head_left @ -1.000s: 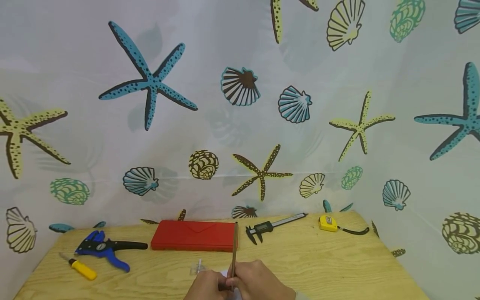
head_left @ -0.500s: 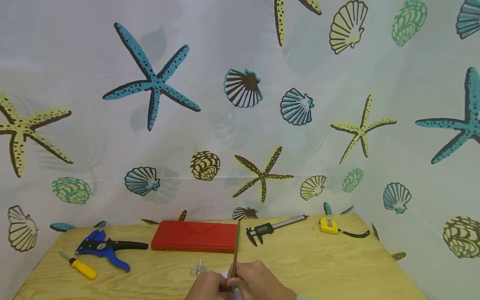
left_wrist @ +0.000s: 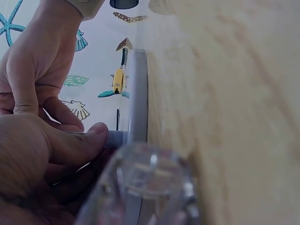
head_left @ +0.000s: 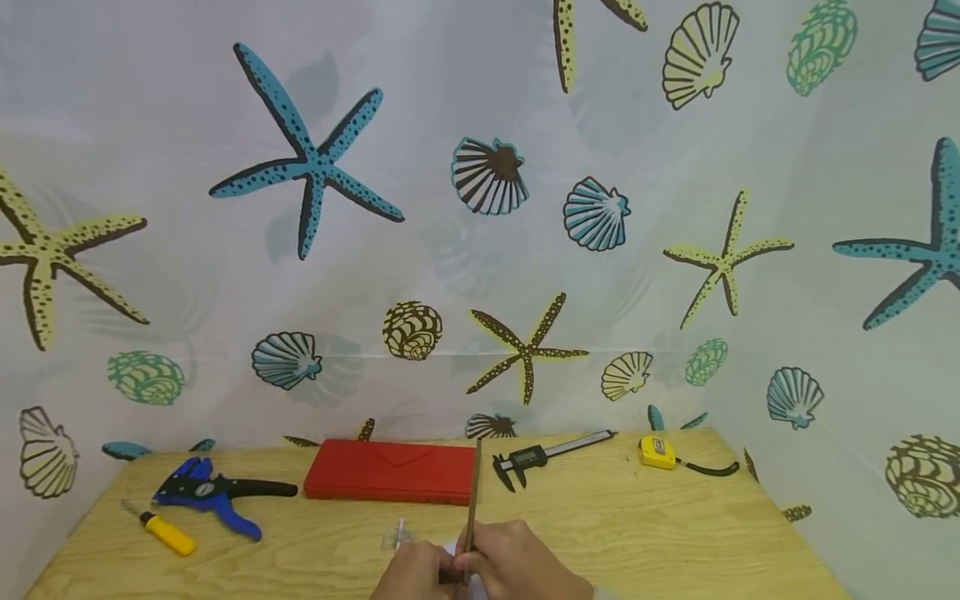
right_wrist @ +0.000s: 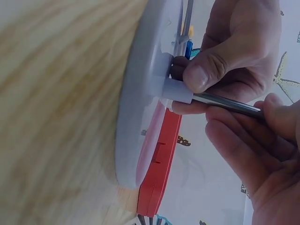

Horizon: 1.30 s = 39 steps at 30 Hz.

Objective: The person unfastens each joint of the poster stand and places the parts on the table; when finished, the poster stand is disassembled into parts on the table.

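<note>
A slim metal rod stands nearly upright between my two hands in the head view. Low in that view, my right hand pinches the rod between thumb and fingers. In the right wrist view, the rod's lower end meets a short pale socket on a rounded white base lying on the table. My left hand grips this socket, its thumb pressed on the side. From the left wrist, the base shows edge-on. My fingers hide most of the joint.
A red case lies behind my hands, beside digital calipers. At the right is a yellow tape measure. Blue-handled wire strippers and a yellow-handled screwdriver lie left. A small clear plastic piece sits near my left hand.
The rod's top has leaned slightly to the right since the oldest frame. Both hands keep their grip in nearly the same place, and the head view has shifted a little.
</note>
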Each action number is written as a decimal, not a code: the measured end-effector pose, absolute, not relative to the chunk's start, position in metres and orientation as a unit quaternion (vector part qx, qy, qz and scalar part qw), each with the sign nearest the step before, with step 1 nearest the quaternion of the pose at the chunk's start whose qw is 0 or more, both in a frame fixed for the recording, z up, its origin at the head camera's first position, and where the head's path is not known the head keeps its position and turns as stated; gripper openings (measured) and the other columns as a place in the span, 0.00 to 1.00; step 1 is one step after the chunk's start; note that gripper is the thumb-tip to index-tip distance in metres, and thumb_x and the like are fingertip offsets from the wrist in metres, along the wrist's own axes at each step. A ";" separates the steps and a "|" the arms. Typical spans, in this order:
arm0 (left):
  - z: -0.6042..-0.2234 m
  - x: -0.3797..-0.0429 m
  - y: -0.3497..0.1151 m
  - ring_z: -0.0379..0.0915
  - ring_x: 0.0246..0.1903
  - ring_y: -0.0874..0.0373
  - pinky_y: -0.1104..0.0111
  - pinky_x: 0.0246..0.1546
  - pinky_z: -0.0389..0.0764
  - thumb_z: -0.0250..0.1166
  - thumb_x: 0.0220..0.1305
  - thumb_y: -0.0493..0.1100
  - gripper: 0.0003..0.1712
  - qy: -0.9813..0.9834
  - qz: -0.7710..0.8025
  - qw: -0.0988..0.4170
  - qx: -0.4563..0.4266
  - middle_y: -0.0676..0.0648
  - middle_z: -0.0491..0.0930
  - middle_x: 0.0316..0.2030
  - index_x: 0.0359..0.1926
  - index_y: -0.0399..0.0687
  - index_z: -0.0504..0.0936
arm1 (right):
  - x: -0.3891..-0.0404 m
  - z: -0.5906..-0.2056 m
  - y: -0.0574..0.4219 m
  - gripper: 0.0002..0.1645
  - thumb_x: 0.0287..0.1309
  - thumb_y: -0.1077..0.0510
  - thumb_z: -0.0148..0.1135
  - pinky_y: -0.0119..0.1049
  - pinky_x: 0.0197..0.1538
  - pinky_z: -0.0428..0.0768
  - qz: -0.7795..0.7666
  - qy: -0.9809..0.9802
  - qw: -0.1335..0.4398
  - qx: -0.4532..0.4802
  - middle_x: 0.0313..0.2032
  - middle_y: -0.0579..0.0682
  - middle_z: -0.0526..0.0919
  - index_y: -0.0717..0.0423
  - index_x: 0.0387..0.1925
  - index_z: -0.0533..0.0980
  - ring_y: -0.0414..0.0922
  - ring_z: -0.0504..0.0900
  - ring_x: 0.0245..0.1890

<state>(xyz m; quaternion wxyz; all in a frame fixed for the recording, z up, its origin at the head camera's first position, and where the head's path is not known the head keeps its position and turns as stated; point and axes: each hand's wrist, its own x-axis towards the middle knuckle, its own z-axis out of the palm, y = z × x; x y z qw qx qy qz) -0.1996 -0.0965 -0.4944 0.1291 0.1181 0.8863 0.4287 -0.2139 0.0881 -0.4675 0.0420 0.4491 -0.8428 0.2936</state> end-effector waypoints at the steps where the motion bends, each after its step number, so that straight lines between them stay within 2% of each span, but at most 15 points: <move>1: -0.495 -0.200 -0.097 0.80 0.25 0.61 0.62 0.31 0.83 0.75 0.55 0.35 0.02 0.887 0.428 0.126 0.120 0.47 0.88 0.23 0.30 0.38 0.90 | -0.214 -0.467 0.088 0.11 0.72 0.52 0.56 0.12 0.38 0.75 0.291 -0.842 0.045 0.451 0.35 0.43 0.90 0.53 0.39 0.81 0.23 0.81 0.37; 11: -0.494 -0.199 -0.097 0.79 0.25 0.62 0.63 0.29 0.82 0.75 0.55 0.35 0.03 0.890 0.423 0.116 0.123 0.48 0.87 0.22 0.27 0.39 0.90 | -0.212 -0.466 0.087 0.10 0.72 0.52 0.57 0.12 0.36 0.74 0.288 -0.851 0.037 0.438 0.36 0.42 0.90 0.52 0.39 0.80 0.23 0.81 0.36; 21: -0.491 -0.199 -0.096 0.74 0.26 0.61 0.63 0.32 0.80 0.74 0.57 0.35 0.04 0.885 0.431 0.143 0.104 0.49 0.86 0.22 0.29 0.36 0.90 | -0.212 -0.466 0.087 0.08 0.71 0.53 0.58 0.12 0.37 0.75 0.276 -0.856 0.052 0.435 0.36 0.42 0.90 0.51 0.39 0.80 0.23 0.81 0.37; 29: -0.491 -0.199 -0.095 0.74 0.26 0.59 0.61 0.33 0.80 0.73 0.58 0.34 0.04 0.889 0.422 0.151 0.096 0.49 0.85 0.23 0.28 0.40 0.89 | -0.212 -0.464 0.087 0.05 0.71 0.57 0.59 0.12 0.38 0.76 0.299 -0.845 0.056 0.440 0.34 0.45 0.89 0.53 0.39 0.79 0.23 0.79 0.34; 34: -0.492 -0.199 -0.094 0.75 0.26 0.60 0.62 0.31 0.80 0.73 0.57 0.34 0.03 0.889 0.424 0.138 0.106 0.50 0.84 0.22 0.27 0.40 0.89 | -0.213 -0.465 0.088 0.05 0.70 0.57 0.60 0.12 0.38 0.76 0.283 -0.845 0.074 0.448 0.34 0.44 0.90 0.52 0.38 0.79 0.24 0.81 0.36; 39: -0.492 -0.200 -0.093 0.75 0.26 0.60 0.62 0.31 0.80 0.73 0.56 0.34 0.03 0.893 0.413 0.143 0.107 0.50 0.84 0.23 0.27 0.43 0.89 | -0.215 -0.468 0.087 0.03 0.69 0.58 0.61 0.13 0.38 0.77 0.309 -0.834 0.095 0.447 0.32 0.44 0.89 0.52 0.37 0.79 0.25 0.81 0.34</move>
